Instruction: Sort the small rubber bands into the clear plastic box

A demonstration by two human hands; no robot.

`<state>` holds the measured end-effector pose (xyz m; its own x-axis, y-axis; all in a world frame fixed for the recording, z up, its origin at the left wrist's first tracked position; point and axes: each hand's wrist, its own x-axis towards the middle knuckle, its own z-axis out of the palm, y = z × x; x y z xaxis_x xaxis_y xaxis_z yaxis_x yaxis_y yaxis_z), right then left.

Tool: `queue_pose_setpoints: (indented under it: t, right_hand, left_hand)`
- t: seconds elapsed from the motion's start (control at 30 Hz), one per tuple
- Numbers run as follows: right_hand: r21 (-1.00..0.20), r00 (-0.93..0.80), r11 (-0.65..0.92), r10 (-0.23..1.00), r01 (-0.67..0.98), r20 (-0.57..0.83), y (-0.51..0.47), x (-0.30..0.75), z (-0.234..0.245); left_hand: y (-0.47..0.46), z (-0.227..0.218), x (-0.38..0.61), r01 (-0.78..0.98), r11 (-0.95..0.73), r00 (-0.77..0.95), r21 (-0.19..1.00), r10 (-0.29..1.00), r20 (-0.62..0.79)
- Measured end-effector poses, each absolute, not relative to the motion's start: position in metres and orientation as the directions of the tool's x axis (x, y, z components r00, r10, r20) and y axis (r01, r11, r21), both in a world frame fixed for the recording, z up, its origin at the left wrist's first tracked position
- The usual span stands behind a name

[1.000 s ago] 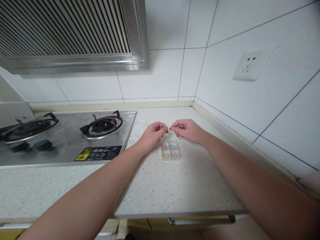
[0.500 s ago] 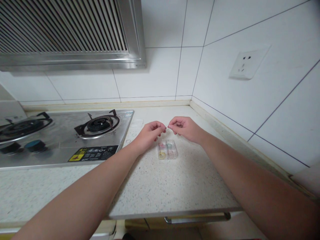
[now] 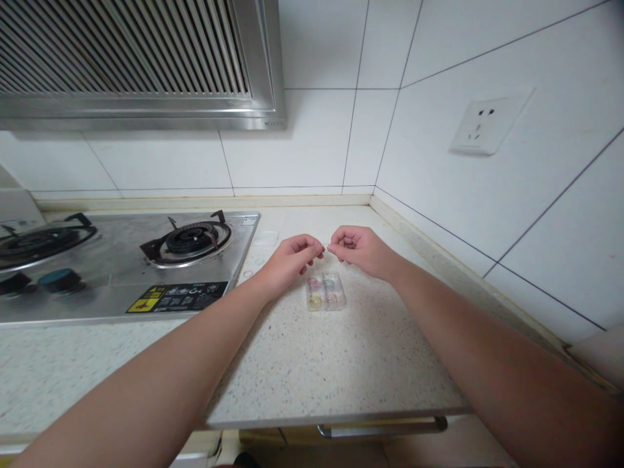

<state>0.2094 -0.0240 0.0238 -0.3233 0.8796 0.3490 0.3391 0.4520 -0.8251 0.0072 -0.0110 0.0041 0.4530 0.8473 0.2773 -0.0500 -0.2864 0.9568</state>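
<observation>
Over the counter, my left hand (image 3: 298, 255) and my right hand (image 3: 358, 251) face each other, fingertips almost meeting. Both are closed in a pinch of thumb and forefinger. What lies between the fingertips is too small and faint to make out. Just below them on the counter sits a clear plastic box (image 3: 325, 308) divided into several compartments. Thin coloured loops, much like small rubber bands, lie inside: yellow loops (image 3: 316, 301) at front left, reddish, green and pinkish ones in the others. Left of my left hand a loose pinkish loop (image 3: 248, 273) and a greenish loop (image 3: 259, 262) rest on the counter.
A clear flat lid-like piece (image 3: 266, 238) lies beside the gas stove (image 3: 112, 299), which takes up the left side. Above it hangs a range hood (image 3: 146, 120). Tiled walls close off the back and right, with a socket (image 3: 490, 125) on the right one.
The hands keep nearly the same pinched pose, with the gap between their fingertips about the same. The view has shifted slightly. The box stays in place.
</observation>
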Motion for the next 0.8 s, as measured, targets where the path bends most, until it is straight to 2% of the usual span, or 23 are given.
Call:
queue_pose_setpoints:
  t: [0.43,0.8]
  right_hand:
    - [-0.830,-0.327,0.432,0.888,0.354,0.324,-0.0255,0.2089,0.0238]
    - [-0.832,-0.309,0.424,0.894,0.358,0.323,-0.0276,0.2078,0.0259]
  left_hand:
    - [-0.0072,0.0031,0.0085,-0.055,-0.347,0.418,0.936,0.844,0.337]
    - [-0.0059,0.0039,0.0065,-0.008,-0.342,0.413,0.940,0.855,0.314]
